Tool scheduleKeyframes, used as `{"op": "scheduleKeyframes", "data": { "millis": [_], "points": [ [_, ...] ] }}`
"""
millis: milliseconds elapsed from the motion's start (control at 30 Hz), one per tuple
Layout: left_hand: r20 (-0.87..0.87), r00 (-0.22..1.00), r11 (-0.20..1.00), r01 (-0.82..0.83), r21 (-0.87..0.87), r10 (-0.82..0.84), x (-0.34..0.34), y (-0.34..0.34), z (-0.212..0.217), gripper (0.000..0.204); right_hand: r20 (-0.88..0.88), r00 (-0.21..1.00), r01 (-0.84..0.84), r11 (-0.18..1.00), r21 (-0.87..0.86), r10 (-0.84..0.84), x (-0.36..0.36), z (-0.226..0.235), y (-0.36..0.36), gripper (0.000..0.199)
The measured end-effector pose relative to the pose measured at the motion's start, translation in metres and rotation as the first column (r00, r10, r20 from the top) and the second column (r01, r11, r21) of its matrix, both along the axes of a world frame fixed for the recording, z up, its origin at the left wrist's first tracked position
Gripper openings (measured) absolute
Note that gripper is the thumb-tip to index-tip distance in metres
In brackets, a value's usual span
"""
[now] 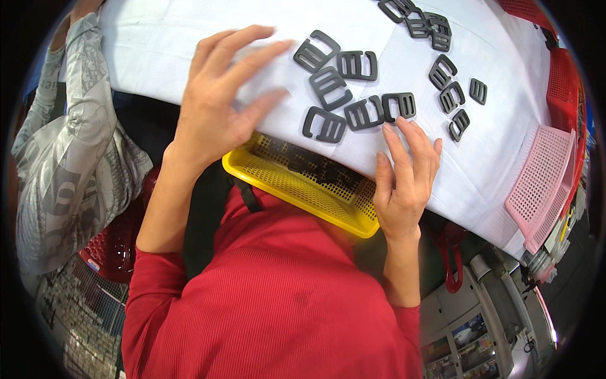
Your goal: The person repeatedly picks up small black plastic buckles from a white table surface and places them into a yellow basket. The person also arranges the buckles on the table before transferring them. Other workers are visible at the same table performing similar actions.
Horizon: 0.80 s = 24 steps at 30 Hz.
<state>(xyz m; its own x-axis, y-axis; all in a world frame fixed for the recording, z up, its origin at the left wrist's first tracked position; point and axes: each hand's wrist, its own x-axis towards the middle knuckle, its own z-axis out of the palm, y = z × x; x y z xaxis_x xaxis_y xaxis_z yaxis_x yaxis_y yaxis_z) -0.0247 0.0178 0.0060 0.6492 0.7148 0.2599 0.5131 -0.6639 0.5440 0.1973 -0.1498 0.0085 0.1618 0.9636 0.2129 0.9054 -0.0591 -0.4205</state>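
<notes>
Dark printed letters (pixel 63 206), broken by folds, mark the pale clothing (pixel 76 148) worn at left. The sticker (pixel 93 266) on the red seat (pixel 117 252) there is too small to read.

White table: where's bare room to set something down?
Bare: left of the left hand, toward the patterned sleeve; also between the lone slider and the pink basket. Crowded: by the right hand, among the buckles; also the top cluster.

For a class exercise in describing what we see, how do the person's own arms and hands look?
Red sleeves end short of the wrists, leaving the forearms bare. The left hand and right hand wear no gloves; no ring, watch or bracelet shows.
</notes>
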Motion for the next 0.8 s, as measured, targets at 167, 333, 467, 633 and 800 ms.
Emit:
{"op": "scheduleKeyframes", "data": {
  "millis": [167,333,467,633,800],
  "points": [
    [-0.717,0.680,0.870,0.438,0.228,-0.154,0.059,0.001,0.025,0.051,-0.004,0.998,0.068,0.994,0.084,-0.068,0.013,0.003,-0.004,0.033],
    [-0.200,0.803,0.815,0.579,0.036,-0.562,0.081,0.009,-0.013,0.055,-0.014,0.983,0.184,0.973,0.138,-0.184,0.031,0.008,-0.011,0.032],
    [-0.055,0.662,0.665,0.743,-0.078,-0.747,0.078,-0.018,-0.007,0.042,-0.055,0.953,0.302,0.940,0.158,-0.297,0.056,0.006,-0.010,0.031],
    [0.194,0.500,0.480,0.865,-0.143,-0.844,0.072,-0.053,-0.002,0.028,-0.063,0.939,0.345,0.921,0.180,-0.339,0.073,0.004,-0.003,0.030],
    [0.256,0.607,0.616,0.786,-0.053,-0.752,0.096,-0.031,0.005,0.030,-0.001,0.955,0.292,0.942,0.166,-0.295,0.077,-0.003,0.005,0.029]
  ]
}}
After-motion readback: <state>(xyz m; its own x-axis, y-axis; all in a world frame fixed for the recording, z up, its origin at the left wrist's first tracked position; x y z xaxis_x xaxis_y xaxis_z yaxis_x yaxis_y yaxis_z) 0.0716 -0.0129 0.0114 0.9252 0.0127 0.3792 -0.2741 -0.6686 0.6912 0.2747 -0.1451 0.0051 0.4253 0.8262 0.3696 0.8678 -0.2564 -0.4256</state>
